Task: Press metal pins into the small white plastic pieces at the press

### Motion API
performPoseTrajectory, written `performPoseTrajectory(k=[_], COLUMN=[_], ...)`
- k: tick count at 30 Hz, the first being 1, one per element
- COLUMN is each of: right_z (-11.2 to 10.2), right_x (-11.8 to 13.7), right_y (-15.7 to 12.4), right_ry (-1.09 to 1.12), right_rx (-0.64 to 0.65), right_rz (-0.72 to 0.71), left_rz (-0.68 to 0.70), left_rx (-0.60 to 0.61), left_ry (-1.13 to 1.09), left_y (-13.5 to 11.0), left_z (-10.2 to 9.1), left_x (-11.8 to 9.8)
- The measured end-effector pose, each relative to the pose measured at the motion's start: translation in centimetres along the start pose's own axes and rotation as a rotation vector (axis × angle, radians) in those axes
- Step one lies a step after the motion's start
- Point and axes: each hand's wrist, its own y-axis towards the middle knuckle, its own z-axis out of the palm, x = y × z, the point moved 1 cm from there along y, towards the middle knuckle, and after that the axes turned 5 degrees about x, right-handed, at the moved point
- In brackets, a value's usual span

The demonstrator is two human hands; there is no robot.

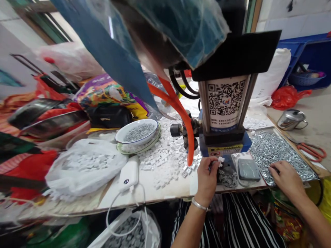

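Observation:
My left hand [209, 175], with a silver bangle on its wrist, pinches a small white plastic piece [220, 159] just under the head of a pneumatic press [224, 134]. Below those fingertips, small grey pieces [228, 179] lie heaped at the press base. At the right, my right hand [286, 177] rests with bent fingertips in a tray of small metal screws or pins [281, 148]. Whether those fingers hold one is hidden. Between my hands sits a grey rectangular block [248, 169].
Loose white pieces [165, 151] cover the table left of the press. A white bowl of metal pins [137, 132], a plastic bag of white pieces [88, 162] and a white power bank [129, 174] stand there. Orange-handled scissors [311, 151] and a metal mug [291, 119] lie right. An orange hose [190, 137] hangs down.

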Motion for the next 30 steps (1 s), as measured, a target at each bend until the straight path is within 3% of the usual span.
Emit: performPoseTrajectory(k=[7, 11, 14, 18, 24, 27, 30], right_z=[-0.3, -0.4, -0.7, -1.3, -2.0, -2.4, -2.9], right_x=[0.3, 0.2, 0.1, 0.6, 1.4, 1.3, 1.0], right_y=[0.0, 0.0, -0.1, -0.2, 0.5, 0.8, 0.6], right_ry=[0.095, 0.182, 0.250, 0.302, 0.307, 0.334, 0.363], right_rx=[-0.050, -0.066, -0.080, -0.092, -0.108, -0.105, -0.107], right_rz=[0.025, 0.064, 0.132, 0.222, 0.355, 0.376, 0.404], left_rz=[-0.017, 0.109, 0.175, 0.230, 0.219, 0.170, 0.114], left_rx=[0.019, 0.120, 0.130, 0.037, 0.337, 0.373, 0.355], left_ry=[0.063, 0.173, 0.199, 0.225, 0.421, 0.497, 0.428], left_y=[1.7, 2.4, 1.4, -1.4, -4.6, -4.7, -4.4], left_z=[-0.2, 0.0, -0.7, -1.7, -0.3, 0.4, 0.5], left_x=[0.5, 1.1, 1.0, 0.0, -1.2, -1.4, -1.5])
